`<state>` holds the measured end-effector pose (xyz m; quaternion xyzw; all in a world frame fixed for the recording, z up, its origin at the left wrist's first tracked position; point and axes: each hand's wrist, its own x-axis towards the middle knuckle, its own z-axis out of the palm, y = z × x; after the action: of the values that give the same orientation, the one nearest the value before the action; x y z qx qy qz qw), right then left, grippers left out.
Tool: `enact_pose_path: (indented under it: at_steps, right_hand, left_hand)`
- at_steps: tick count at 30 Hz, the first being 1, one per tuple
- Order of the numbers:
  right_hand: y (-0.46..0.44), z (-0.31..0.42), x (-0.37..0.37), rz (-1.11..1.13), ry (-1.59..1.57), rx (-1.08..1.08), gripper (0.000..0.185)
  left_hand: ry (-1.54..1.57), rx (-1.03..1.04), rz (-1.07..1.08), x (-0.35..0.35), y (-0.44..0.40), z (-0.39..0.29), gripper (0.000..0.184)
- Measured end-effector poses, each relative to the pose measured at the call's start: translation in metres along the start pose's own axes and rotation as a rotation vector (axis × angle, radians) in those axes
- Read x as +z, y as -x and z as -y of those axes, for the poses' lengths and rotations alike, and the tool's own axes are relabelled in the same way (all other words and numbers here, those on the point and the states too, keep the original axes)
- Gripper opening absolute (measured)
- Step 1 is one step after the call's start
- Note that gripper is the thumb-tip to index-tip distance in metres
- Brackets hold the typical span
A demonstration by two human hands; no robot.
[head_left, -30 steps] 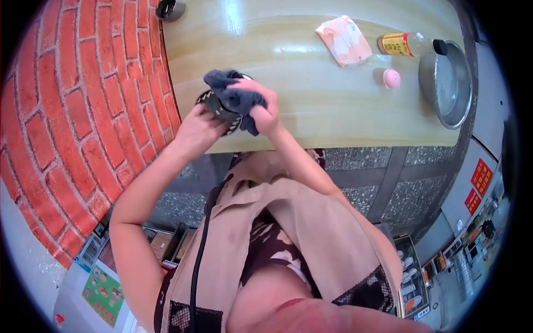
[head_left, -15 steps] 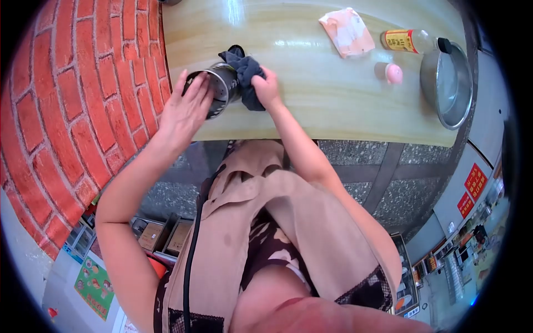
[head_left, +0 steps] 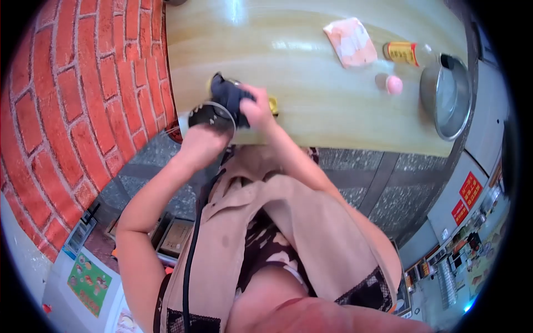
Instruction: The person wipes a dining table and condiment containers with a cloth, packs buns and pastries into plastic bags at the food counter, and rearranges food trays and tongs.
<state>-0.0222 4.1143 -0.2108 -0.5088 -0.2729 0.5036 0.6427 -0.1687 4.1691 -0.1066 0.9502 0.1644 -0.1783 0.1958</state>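
Note:
A metal cylinder-shaped container (head_left: 226, 115) is tilted at the table's near left edge, its open mouth turned toward me. Dark marks or holes show on its inner wall. My left hand (head_left: 203, 147) is at the lower rim, its fingers reaching into the mouth and hidden there. A dark grey cloth (head_left: 226, 95) is bunched against the container's far side. My right hand (head_left: 256, 109) is closed on this cloth, pressing it to the outside. Just beyond the right hand, a small yellow item (head_left: 273, 105) shows, too covered to name.
At the table's (head_left: 311, 111) right end stand a metal basin (head_left: 444, 105), a yellow-labelled bottle (head_left: 405, 53) lying down, a pink round object (head_left: 394, 85) and a pink-and-white packet or cloth (head_left: 351, 43). A brick-patterned surface (head_left: 94, 83) borders the left side.
The container has come nearer to me and tilted its mouth toward me. My left fingers, stretched over the mouth before, now go inside. The right hand and cloth have shifted slightly left and nearer.

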Motion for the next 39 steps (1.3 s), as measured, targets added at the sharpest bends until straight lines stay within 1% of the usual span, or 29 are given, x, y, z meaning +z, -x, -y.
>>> enact_pose_path:
  at_steps: [2, 3, 4, 6, 8, 9, 10, 12, 13, 15, 16, 17, 18, 19, 20, 21, 22, 24, 26, 27, 28, 29, 30, 32, 34, 36, 37, 38, 39]
  right_hand:
    - [-0.004, 0.027, -0.001, 0.18, -0.11, -0.195, 0.032]
    - [0.002, -0.011, -0.004, 0.042, -0.184, 0.033, 0.033]
    - [-0.008, -0.019, -0.014, 0.123, -0.184, 0.24, 0.033]
    - [-0.021, -0.033, -0.022, 0.18, 0.097, 0.259, 0.034]
    - [-0.015, 0.0, -0.009, 0.171, 0.025, 0.02, 0.033]
    - [-0.017, 0.031, -0.003, 0.243, -0.037, -0.165, 0.033]
    - [-0.019, 0.028, -0.001, 0.284, -0.049, -0.166, 0.029]
    - [-0.028, -0.014, -0.015, 0.277, -0.139, 0.27, 0.027]
    - [-0.044, -0.013, -0.015, 0.303, -0.027, 0.399, 0.026]
    - [-0.055, -0.008, -0.012, 0.387, 0.101, 0.381, 0.03]
    - [-0.054, 0.018, -0.003, 0.418, 0.117, 0.35, 0.031]
    - [-0.056, 0.044, 0.004, 0.524, 0.06, 0.276, 0.034]
    - [-0.058, 0.052, 0.009, 0.634, 0.017, 0.184, 0.03]
    - [-0.065, 0.049, 0.011, 0.655, 0.034, 0.341, 0.027]
    - [-0.074, 0.041, 0.012, 0.671, 0.047, 0.502, 0.024]
    - [-0.086, 0.02, 0.014, 0.743, 0.132, 0.635, 0.02]
    - [-0.096, -0.007, 0.014, 0.723, 0.327, 0.62, 0.021]
    - [-0.099, -0.014, 0.007, 0.617, 0.315, 0.661, 0.023]
    - [-0.078, -0.019, -0.007, 0.346, 0.095, 0.494, 0.024]
    - [-0.065, -0.022, -0.024, 0.276, -0.033, 0.456, 0.024]
    - [-0.05, -0.024, -0.037, 0.146, 0.038, 0.25, 0.024]
    - [-0.033, -0.017, -0.038, -0.008, -0.085, 0.223, 0.026]
    - [-0.016, -0.017, -0.041, -0.105, -0.057, 0.171, 0.027]
    - [0.014, -0.021, -0.041, -0.301, 0.015, 0.035, 0.026]
    - [0.037, -0.029, -0.032, -0.466, 0.13, -0.024, 0.024]
    - [0.06, -0.034, -0.02, -0.529, 0.325, 0.015, 0.024]
    - [0.07, -0.029, -0.017, -0.46, 0.393, 0.096, 0.024]
    - [0.081, -0.032, -0.017, -0.361, 0.462, 0.215, 0.024]
    - [0.09, -0.035, -0.018, -0.345, 0.283, 0.292, 0.022]
  left_hand:
    - [-0.033, 0.09, -0.044, 0.004, 0.003, 0.0, 0.015]
    - [-0.049, 0.141, -0.004, 0.007, 0.004, 0.003, 0.015]
    - [-0.071, 0.195, 0.028, 0.009, 0.005, 0.008, 0.016]
    - [-0.136, 0.211, 0.065, 0.007, 0.008, 0.013, 0.018]
    - [-0.207, 0.253, 0.091, 0.004, 0.008, 0.019, 0.018]
    - [-0.277, 0.296, 0.112, 0.003, 0.006, 0.022, 0.018]
    - [-0.268, 0.288, 0.115, 0.0, 0.003, 0.026, 0.018]
    - [-0.286, 0.365, 0.026, -0.002, 0.0, 0.024, 0.019]
    - [-0.259, 0.299, 0.109, 0.0, 0.002, 0.024, 0.019]
    - [-0.256, 0.317, 0.065, 0.002, 0.005, 0.029, 0.019]
    - [-0.252, 0.34, 0.027, 0.0, 0.003, 0.031, 0.019]
    - [-0.251, 0.335, 0.02, 0.002, 0.003, 0.033, 0.019]
    - [-0.384, 0.355, -0.011, 0.005, 0.004, 0.033, 0.019]
    - [-0.508, 0.382, -0.034, 0.011, 0.008, 0.031, 0.019]
    - [-0.274, 0.295, 0.254, 0.023, 0.006, 0.033, 0.019]
    - [-0.304, 0.317, 0.235, 0.021, 0.005, 0.032, 0.018]
    - [-0.342, 0.337, 0.212, 0.016, 0.002, 0.032, 0.018]
    - [-0.302, 0.269, 0.178, 0.015, 0.0, 0.025, 0.018]
    - [-0.257, 0.206, 0.152, 0.016, -0.002, 0.014, 0.019]
    - [-0.211, 0.131, 0.08, 0.017, -0.003, 0.005, 0.019]
    - [-0.171, 0.054, 0.003, 0.017, -0.009, -0.001, 0.019]
    - [-0.108, 0.05, -0.231, 0.019, -0.015, -0.007, 0.01]
    - [-0.109, 0.054, -0.23, 0.02, -0.019, -0.016, 0.01]
    - [-0.038, -0.131, -0.301, 0.021, -0.028, -0.035, 0.008]
    - [0.014, -0.17, -0.345, 0.018, -0.038, -0.048, 0.007]
    - [-0.038, -0.374, -0.365, 0.015, -0.048, -0.06, 0.008]
    - [-0.017, -0.489, -0.4, 0.013, -0.056, -0.061, 0.006]
    - [0.025, -0.627, -0.398, 0.013, -0.064, -0.057, 0.013]
    - [0.144, -0.695, -0.492, 0.008, -0.068, -0.054, 0.016]
